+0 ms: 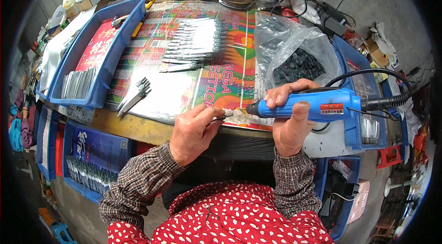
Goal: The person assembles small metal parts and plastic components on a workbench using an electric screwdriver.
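Jutting from left fingers [210, 112], small rod [226, 114]

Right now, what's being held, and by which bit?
The right hand grips the blue tool by its front half; the left hand pinches a small piece, which part, I can't tell.

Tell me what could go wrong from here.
The blue cylindrical power tool in the right hand points toward the left hand, so a slip might jab it. The small, slender, dark piece pinched there offers little to hold and might slip free. The tool's thick black cable loops beside the clear plastic bag of small black parts and might snag it.
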A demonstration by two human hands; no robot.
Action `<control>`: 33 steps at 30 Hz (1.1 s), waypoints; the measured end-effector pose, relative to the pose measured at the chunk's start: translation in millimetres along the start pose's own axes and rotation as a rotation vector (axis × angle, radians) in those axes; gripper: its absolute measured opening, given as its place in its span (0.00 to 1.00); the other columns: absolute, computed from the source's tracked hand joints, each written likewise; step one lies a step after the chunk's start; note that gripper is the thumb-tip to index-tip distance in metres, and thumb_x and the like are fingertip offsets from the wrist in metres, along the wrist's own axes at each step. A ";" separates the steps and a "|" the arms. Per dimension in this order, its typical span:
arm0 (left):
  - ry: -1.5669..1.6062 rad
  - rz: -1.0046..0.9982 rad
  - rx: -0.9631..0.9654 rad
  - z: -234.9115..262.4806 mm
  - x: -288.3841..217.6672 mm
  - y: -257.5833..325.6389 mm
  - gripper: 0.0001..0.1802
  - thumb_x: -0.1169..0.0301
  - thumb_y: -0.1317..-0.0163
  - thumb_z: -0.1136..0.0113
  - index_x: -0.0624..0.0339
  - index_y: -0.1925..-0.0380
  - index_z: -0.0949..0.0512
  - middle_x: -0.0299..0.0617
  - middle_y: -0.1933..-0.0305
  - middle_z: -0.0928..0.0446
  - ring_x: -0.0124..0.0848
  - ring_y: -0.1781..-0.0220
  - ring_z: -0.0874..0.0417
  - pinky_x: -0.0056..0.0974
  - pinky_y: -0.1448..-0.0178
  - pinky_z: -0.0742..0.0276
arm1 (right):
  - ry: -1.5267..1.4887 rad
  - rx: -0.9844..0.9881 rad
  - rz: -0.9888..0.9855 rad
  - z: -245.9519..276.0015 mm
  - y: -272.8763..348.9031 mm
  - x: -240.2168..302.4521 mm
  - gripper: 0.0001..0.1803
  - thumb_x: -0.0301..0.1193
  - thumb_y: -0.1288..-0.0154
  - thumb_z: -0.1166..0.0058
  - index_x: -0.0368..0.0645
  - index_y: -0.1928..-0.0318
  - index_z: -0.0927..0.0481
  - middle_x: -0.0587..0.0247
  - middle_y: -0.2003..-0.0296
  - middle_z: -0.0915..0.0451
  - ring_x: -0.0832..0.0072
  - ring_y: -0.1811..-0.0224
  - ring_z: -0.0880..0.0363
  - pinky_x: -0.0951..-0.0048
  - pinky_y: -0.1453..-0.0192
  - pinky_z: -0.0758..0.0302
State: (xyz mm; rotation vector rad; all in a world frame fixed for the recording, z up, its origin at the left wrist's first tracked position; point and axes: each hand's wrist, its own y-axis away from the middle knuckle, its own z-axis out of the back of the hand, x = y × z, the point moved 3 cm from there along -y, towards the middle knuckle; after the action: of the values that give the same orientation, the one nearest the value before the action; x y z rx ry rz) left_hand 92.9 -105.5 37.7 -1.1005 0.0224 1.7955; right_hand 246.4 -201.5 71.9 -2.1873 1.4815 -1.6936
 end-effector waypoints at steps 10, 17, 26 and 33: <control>-0.194 -0.292 -0.043 -9.5 2.4 8.8 0.13 0.80 0.58 0.40 0.59 0.68 0.25 0.40 0.72 0.27 0.36 0.73 0.23 0.37 0.73 0.26 | -0.021 -0.004 -0.034 -8.8 1.2 -2.0 0.29 0.51 0.49 0.40 0.44 0.59 0.36 0.64 0.78 0.31 0.73 0.75 0.30 0.65 0.62 0.30; -0.282 -0.344 -0.021 -14.7 -1.4 5.6 0.10 0.77 0.58 0.42 0.58 0.73 0.29 0.40 0.76 0.34 0.35 0.78 0.28 0.38 0.76 0.30 | -0.053 -0.039 -0.056 -6.4 0.5 6.1 0.31 0.57 0.52 0.41 0.46 0.62 0.35 0.68 0.79 0.32 0.74 0.77 0.31 0.66 0.64 0.32; -0.346 -0.383 -0.054 -17.6 -4.4 2.0 0.09 0.78 0.55 0.43 0.59 0.78 0.35 0.41 0.79 0.37 0.35 0.79 0.31 0.37 0.77 0.34 | -0.131 -0.026 -0.051 -6.9 4.4 18.7 0.33 0.59 0.52 0.43 0.46 0.62 0.36 0.66 0.79 0.32 0.74 0.77 0.30 0.67 0.65 0.31; -0.291 -0.413 -0.089 -17.0 -2.7 4.5 0.09 0.77 0.56 0.42 0.60 0.75 0.32 0.41 0.78 0.36 0.35 0.79 0.31 0.37 0.75 0.33 | -0.146 0.001 -0.041 -8.2 7.1 21.1 0.34 0.58 0.53 0.41 0.45 0.60 0.37 0.65 0.77 0.30 0.72 0.76 0.28 0.66 0.65 0.30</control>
State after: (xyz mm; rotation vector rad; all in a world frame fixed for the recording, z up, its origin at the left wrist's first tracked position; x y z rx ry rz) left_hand 101.1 -117.6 27.6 -0.8222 -0.4330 1.5722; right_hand 235.0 -215.2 87.5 -2.3008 1.4099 -1.5072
